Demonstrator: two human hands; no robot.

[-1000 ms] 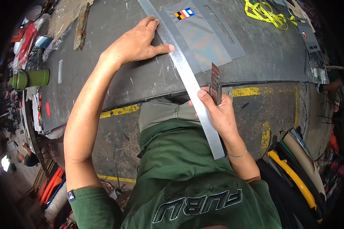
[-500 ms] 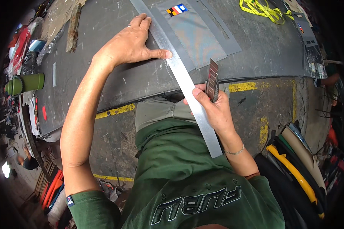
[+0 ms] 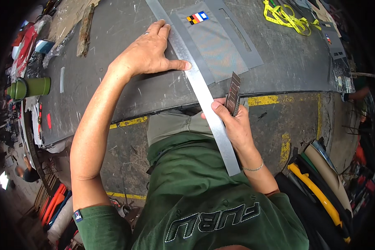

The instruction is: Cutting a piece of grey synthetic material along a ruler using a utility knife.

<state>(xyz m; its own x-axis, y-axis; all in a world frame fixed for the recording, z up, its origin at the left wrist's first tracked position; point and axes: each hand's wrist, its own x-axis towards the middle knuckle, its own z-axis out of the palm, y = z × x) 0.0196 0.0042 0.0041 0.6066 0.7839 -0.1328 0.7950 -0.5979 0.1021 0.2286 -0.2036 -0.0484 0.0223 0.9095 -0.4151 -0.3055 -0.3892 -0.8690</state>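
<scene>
A long straight metal ruler [image 3: 204, 93] slants across the table edge, its near end hanging over my shirt. My left hand [image 3: 148, 54] lies spread on it, the thumb and fingertips pressing along its left side. The ruler runs along the left edge of a grey fabric panel [image 3: 218, 46], which has a mesh area, a slot and a small multicoloured patch [image 3: 197, 17]. In my right hand [image 3: 235, 125] is a snap-off utility knife [image 3: 233, 96], its wide scored blade pointing up and away. The same hand's thumb rests on the ruler, with fingers partly hidden beneath.
A yellow tape measure [image 3: 285, 18] lies heaped at the far right, near another grey patched piece [image 3: 331, 39]. On the left are a wooden stick [image 3: 85, 31] and a green flask [image 3: 33, 87]. Fabric rolls [image 3: 316, 191] stand below right. A person [image 3: 29, 171] is at far left.
The whole view has shifted slightly, so the table things appear a little lower. Both hands keep their grip, and ruler, knife and panel hold nearly the same places relative to each other.
</scene>
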